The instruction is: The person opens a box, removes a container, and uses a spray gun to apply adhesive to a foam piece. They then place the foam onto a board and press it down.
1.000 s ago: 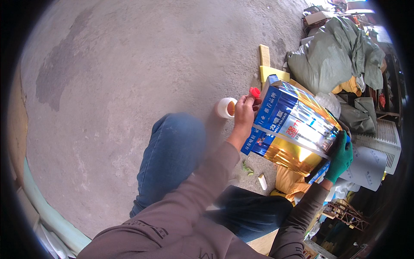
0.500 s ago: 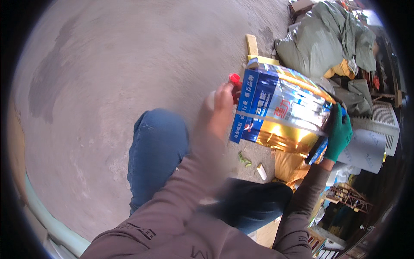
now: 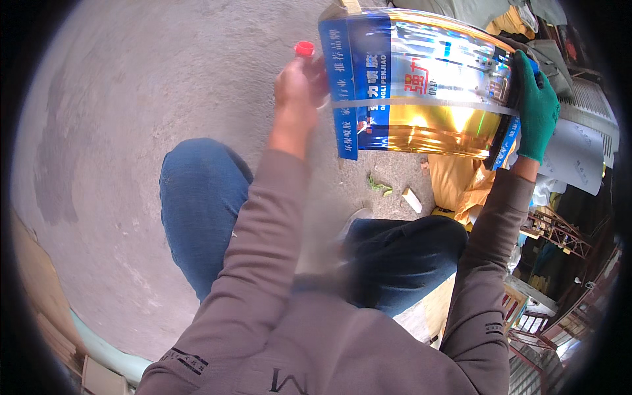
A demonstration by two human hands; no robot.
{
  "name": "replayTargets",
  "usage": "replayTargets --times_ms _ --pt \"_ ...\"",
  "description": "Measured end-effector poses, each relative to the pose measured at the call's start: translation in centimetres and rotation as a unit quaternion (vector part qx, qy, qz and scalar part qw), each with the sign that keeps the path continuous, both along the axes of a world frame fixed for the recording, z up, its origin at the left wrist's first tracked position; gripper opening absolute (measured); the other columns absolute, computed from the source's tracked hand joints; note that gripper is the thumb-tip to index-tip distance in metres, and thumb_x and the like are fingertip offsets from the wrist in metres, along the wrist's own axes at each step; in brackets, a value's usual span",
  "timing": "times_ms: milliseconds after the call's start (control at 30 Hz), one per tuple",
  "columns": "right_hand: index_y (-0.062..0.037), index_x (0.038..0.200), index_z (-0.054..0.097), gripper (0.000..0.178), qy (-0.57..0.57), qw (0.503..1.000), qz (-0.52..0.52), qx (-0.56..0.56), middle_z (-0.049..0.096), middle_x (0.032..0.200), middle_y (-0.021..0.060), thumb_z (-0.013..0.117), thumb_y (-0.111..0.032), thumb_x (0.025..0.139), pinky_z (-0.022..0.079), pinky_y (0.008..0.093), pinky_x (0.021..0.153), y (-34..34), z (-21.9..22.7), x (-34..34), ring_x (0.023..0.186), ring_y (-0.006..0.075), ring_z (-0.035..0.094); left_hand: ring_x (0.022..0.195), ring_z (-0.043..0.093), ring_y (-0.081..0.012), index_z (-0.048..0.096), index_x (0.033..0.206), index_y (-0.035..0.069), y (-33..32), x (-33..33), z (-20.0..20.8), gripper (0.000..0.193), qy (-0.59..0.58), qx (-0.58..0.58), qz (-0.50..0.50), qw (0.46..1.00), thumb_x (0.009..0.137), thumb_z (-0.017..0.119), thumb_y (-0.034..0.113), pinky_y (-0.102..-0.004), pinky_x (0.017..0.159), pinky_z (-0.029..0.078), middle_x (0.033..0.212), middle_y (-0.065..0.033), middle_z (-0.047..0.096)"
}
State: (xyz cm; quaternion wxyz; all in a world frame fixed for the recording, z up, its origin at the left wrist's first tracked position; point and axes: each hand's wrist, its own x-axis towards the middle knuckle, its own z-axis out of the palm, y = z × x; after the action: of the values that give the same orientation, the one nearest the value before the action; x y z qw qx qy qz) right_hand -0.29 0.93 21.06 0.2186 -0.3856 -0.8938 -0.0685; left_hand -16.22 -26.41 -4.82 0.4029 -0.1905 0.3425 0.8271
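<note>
A large shiny container [image 3: 434, 72] in blue, silver and gold lies on its side in the air ahead of me. A narrow whitish band [image 3: 421, 103] runs across it. My right hand [image 3: 541, 108], in a green glove, grips its right end, with the fingers over the rim. At the left end is my bare left hand [image 3: 297, 89], closed around a thing with a round red top [image 3: 304, 49]. The rest of that thing is blurred and mostly hidden by my fingers, so its kind cannot be made out.
My bent knees in blue jeans [image 3: 204, 197] are below. On the concrete floor [image 3: 164, 85] lie a green leafy scrap [image 3: 378, 187] and a small white block [image 3: 412, 200]. Orange-yellow sacking [image 3: 454, 181], a white ribbed panel [image 3: 589, 108] and mixed clutter crowd the right.
Both hands and the container have moved up in the view, farther from my body. My left hand has also shifted left, and my right hand slightly right. Both keep their hold.
</note>
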Motion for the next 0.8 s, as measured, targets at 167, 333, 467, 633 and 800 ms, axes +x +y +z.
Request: replayTargets --times_ms 167,333,467,633,800 --pt "-0.0093 0.128 0.075 0.060 0.044 0.998 0.030 -0.045 0.078 0.117 0.0146 0.067 -0.060 0.097 0.054 0.0363 0.096 -0.3 -0.1 -1.0 0.107 0.0228 0.075 0.079 0.070 -0.0229 0.064 0.114 0.010 0.1 -0.1 -0.7 0.033 0.005 0.000 -0.016 1.000 0.112 0.037 0.029 -0.0430 0.065 0.051 0.097 -0.0054 0.076" --pt "-0.0162 0.134 0.073 0.041 -0.012 0.993 0.116 0.029 0.077 0.122 0.0129 0.065 -0.042 0.104 0.055 0.0331 0.095 0.8 0.1 -1.1 0.110 0.0211 0.075 0.084 0.071 -0.0239 0.065 0.117 0.010 -0.7 0.0 -0.3 0.034 0.010 0.006 -0.029 1.000 0.112 0.036 0.028 -0.0443 0.068 0.052 0.101 -0.0066 0.076" --pt "-0.0257 0.145 0.066 0.038 -0.104 0.978 0.143 0.111 0.073 0.131 0.0121 0.057 -0.025 0.108 0.055 0.0345 0.099 1.9 0.7 -0.9 0.116 0.0221 0.073 0.087 0.070 -0.0243 0.065 0.119 0.009 -1.3 0.2 0.1 0.036 0.018 0.025 -0.023 0.999 0.112 0.035 0.028 -0.0450 0.073 0.053 0.106 -0.0074 0.076" --pt "-0.0264 0.147 0.063 0.040 -0.091 0.978 0.175 0.069 0.071 0.136 0.0123 0.054 -0.023 0.109 0.054 0.0339 0.103 2.0 1.5 -1.3 0.121 0.0209 0.071 0.091 0.070 -0.0237 0.064 0.121 0.009 -2.1 0.3 -0.1 0.038 0.034 0.030 -0.014 0.999 0.113 0.032 0.028 -0.0455 0.077 0.053 0.110 -0.0076 0.076" --pt "-0.0182 0.147 0.065 0.039 -0.089 0.979 0.175 0.063 0.068 0.143 0.0116 0.053 -0.025 0.110 0.050 0.0322 0.108 1.5 2.4 -2.0 0.127 0.0194 0.067 0.095 0.069 -0.0222 0.063 0.122 0.008 -2.3 0.7 0.0 0.039 0.039 0.047 -0.023 0.998 0.113 0.030 0.026 -0.0452 0.080 0.053 0.110 -0.0071 0.075"
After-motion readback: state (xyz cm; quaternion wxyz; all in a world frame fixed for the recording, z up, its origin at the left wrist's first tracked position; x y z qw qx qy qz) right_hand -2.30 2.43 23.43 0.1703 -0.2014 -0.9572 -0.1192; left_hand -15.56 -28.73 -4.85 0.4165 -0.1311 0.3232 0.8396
